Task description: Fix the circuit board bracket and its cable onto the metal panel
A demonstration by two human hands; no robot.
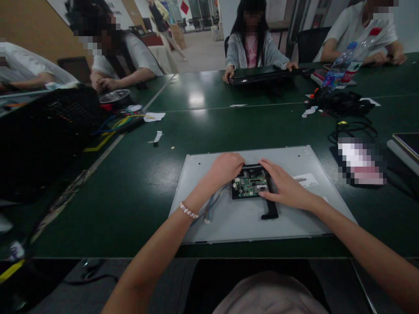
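Observation:
A green circuit board (249,187) sits in a black plastic frame (271,210) on the back of a grey metal panel (229,231). My left hand (227,169), a beaded bracelet on its wrist, is closed at the frame's upper left corner; its fingertips are partly hidden. My right hand (288,188) grips the frame's right side, with the fingers at the top edge and the thumb low by the board. Thin grey cables (212,203) run over the panel beside my left wrist. A white label (306,180) shows right of my right hand.
A black metal case (42,135) stands at the left, near coloured wires (122,122). At the right lie a phone (360,161) and black cables (343,102), with plastic bottles (338,65) behind. Across the green table (203,126) several people sit; one holds a dark flat panel (262,77).

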